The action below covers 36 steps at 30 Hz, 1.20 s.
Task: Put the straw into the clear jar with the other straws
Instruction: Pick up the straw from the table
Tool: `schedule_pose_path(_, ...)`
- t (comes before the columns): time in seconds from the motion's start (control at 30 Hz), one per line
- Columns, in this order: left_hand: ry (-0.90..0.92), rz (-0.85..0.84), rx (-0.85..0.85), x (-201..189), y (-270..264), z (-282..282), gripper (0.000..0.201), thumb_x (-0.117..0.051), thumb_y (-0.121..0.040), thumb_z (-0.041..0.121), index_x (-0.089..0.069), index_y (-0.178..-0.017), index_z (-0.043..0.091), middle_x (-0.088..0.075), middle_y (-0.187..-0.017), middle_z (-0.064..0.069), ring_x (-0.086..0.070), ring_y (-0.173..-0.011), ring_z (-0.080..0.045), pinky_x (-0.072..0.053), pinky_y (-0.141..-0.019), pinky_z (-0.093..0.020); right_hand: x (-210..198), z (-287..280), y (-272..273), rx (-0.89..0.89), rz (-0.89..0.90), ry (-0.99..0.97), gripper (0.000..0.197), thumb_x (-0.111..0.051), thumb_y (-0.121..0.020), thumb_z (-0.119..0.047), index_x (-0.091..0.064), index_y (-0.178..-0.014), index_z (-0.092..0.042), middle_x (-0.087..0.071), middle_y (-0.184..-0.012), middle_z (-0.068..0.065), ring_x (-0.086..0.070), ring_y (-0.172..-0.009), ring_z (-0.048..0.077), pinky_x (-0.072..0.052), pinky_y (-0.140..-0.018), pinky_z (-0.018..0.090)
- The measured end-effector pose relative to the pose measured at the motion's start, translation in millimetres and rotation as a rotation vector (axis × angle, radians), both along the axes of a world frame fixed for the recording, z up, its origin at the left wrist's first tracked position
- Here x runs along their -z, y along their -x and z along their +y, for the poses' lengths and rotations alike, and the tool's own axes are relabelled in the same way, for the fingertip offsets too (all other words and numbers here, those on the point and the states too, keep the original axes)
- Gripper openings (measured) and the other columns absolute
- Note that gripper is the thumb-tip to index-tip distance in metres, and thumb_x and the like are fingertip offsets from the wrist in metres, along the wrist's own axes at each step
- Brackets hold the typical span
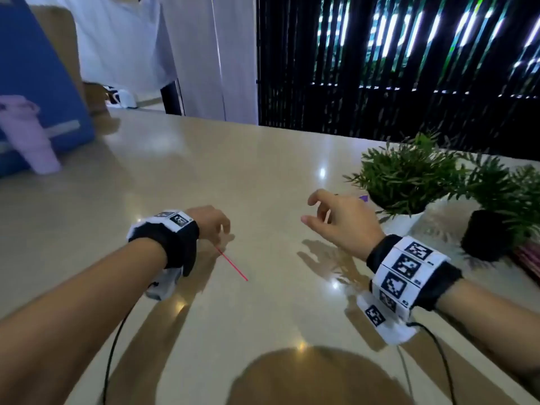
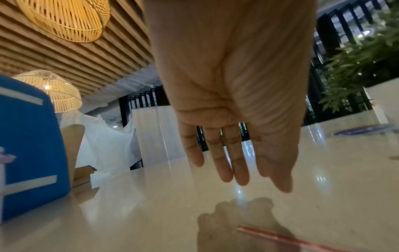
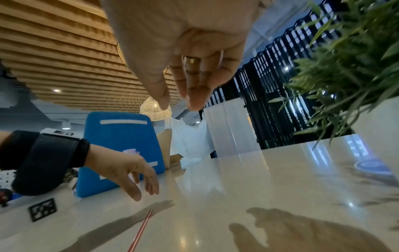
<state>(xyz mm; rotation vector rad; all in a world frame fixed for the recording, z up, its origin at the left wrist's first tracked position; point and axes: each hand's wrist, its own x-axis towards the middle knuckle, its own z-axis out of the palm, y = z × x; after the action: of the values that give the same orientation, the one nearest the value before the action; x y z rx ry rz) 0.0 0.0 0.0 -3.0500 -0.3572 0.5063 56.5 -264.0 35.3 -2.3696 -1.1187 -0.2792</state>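
Note:
A thin red straw (image 1: 232,263) lies flat on the glossy beige table (image 1: 263,159); it also shows as the straw (image 2: 280,237) low in the left wrist view and the straw (image 3: 141,230) in the right wrist view. My left hand (image 1: 216,226) hovers just over its far end, fingers straight and hanging down, apart from it. The left hand (image 2: 233,162) holds nothing, and the left hand (image 3: 134,175) stays clear of the tabletop. My right hand (image 1: 330,217) floats further right, fingers loosely curled and empty; the right hand (image 3: 183,85) wears a ring. I cannot make out the clear jar.
A leafy plant in a white pot (image 1: 409,220) and another in a black pot (image 1: 485,241) stand at the right, with pink stripes (image 1: 526,258) behind the black pot. A blue bag (image 1: 38,97) and a lilac tumbler (image 1: 29,135) stand far left.

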Motion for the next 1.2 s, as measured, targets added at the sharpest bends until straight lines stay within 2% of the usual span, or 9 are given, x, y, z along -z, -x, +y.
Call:
schedule_pose_path(0.1, -0.011, 0.047, 0.006, 4.9, 0.7, 0.3, 0.039, -0.063, -0.081, 0.016, -0.059, -0.12, 0.016, -0.063, -0.121, -0.008, -0.056, -0.111, -0.027, -0.038, -0.08, -0.026, 13.4, 9.3, 0.8, -0.044, 0.025, 0.096, 0.03, -0.056, -0.082, -0.041, -0.055, -0.103, -0.02, -0.065, -0.078, -0.004, -0.053, -0.069, 0.013, -0.043, -0.063, 0.03)
schedule_pose_path(0.23, -0.06, 0.073, 0.082, 18.4, 3.0, 2.3, 0.028, -0.061, -0.082, 0.016, -0.065, -0.109, 0.02, -0.065, -0.116, -0.007, -0.058, -0.107, -0.029, -0.035, -0.074, -0.025, 32.8, 25.8, 6.5, -0.114, 0.08, 0.178, 0.031, -0.054, -0.083, -0.042, -0.055, -0.104, -0.02, -0.066, -0.082, -0.003, -0.055, -0.073, 0.015, -0.05, -0.069, 0.037)
schedule_pose_path(0.4, -0.138, -0.003, 0.152, 34.3, 1.5, 7.5, 0.021, -0.051, -0.085, 0.023, -0.066, -0.098, 0.017, -0.066, -0.107, -0.008, -0.059, -0.101, -0.032, -0.033, -0.069, -0.027, 46.5, 38.5, 6.2, -0.156, 0.101, 0.24, 0.031, -0.053, -0.083, -0.042, -0.054, -0.106, -0.021, -0.067, -0.084, -0.003, -0.055, -0.075, 0.015, -0.047, -0.066, 0.033)
schedule_pose_path(0.57, -0.027, -0.096, 0.138, 38.8, -0.4, 15.3, 0.019, -0.054, -0.081, 0.018, -0.07, -0.087, 0.011, -0.069, -0.099, -0.012, -0.062, -0.095, -0.034, -0.041, -0.072, -0.027, 50.5, 37.2, 0.0, -0.177, 0.15, 0.283, 0.034, -0.056, -0.081, -0.044, -0.054, -0.109, -0.024, -0.066, -0.089, -0.004, -0.056, -0.08, 0.016, -0.046, -0.068, 0.033)
schedule_pose_path(0.73, 0.192, -0.099, 0.038, 38.5, -5.6, 28.3, 0.021, -0.06, -0.069, 0.001, -0.07, -0.069, 0.019, -0.068, -0.073, -0.001, -0.059, -0.075, -0.02, -0.047, -0.075, -0.029, 55.2, 34.8, -9.9, -0.184, 0.142, 0.309, 0.034, -0.056, -0.081, -0.043, -0.055, -0.108, -0.023, -0.065, -0.092, -0.003, -0.054, -0.079, 0.016, -0.04, -0.065, 0.03)
schedule_pose_path(0.9, 0.143, 0.077, 0.013, 34.5, -13.9, 25.2, 0.008, -0.064, -0.08, 0.012, -0.069, -0.085, 0.009, -0.057, -0.076, -0.001, -0.05, -0.077, -0.018, -0.037, -0.064, -0.026, 49.3, 33.7, -18.2, -0.15, 0.182, 0.272, 0.033, -0.057, -0.081, -0.041, -0.056, -0.107, -0.022, -0.062, -0.092, -0.003, -0.056, -0.082, 0.018, -0.043, -0.068, 0.032)
schedule_pose_path(1.03, 0.205, 0.165, -0.028, 35.2, -14.7, 23.8, 0.012, -0.059, -0.084, 0.019, -0.056, -0.072, 0.017, -0.055, -0.078, -0.003, -0.046, -0.077, -0.019, -0.033, -0.06, -0.024, 45.7, 33.4, -17.7, -0.153, 0.193, 0.262, 0.031, -0.056, -0.082, -0.041, -0.057, -0.106, -0.021, -0.061, -0.091, -0.003, -0.057, -0.082, 0.018, -0.043, -0.069, 0.033)
schedule_pose_path(1.13, 0.27, 0.1, -0.018, 33.5, -11.0, 17.8, 0.024, -0.057, -0.085, 0.017, -0.048, -0.063, 0.021, -0.049, -0.066, 0.004, -0.043, -0.067, -0.014, -0.031, -0.058, -0.021, 44.9, 29.3, -16.1, -0.154, 0.206, 0.254, 0.028, -0.056, -0.082, -0.039, -0.058, -0.102, -0.02, -0.062, -0.088, -0.003, -0.056, -0.081, 0.019, -0.044, -0.069, 0.033)
schedule_pose_path(1.2, 0.335, -0.025, -0.004, 30.4, -8.0, 10.7, 0.019, -0.054, -0.085, 0.014, -0.049, -0.068, 0.02, -0.047, -0.066, 0.008, -0.042, -0.065, -0.013, -0.032, -0.057, -0.017, 46.0, 25.9, -15.1, -0.146, 0.238, 0.225, 0.026, -0.056, -0.083, -0.039, -0.059, -0.099, -0.018, -0.064, -0.086, -0.001, -0.056, -0.079, 0.019, -0.044, -0.069, 0.034)
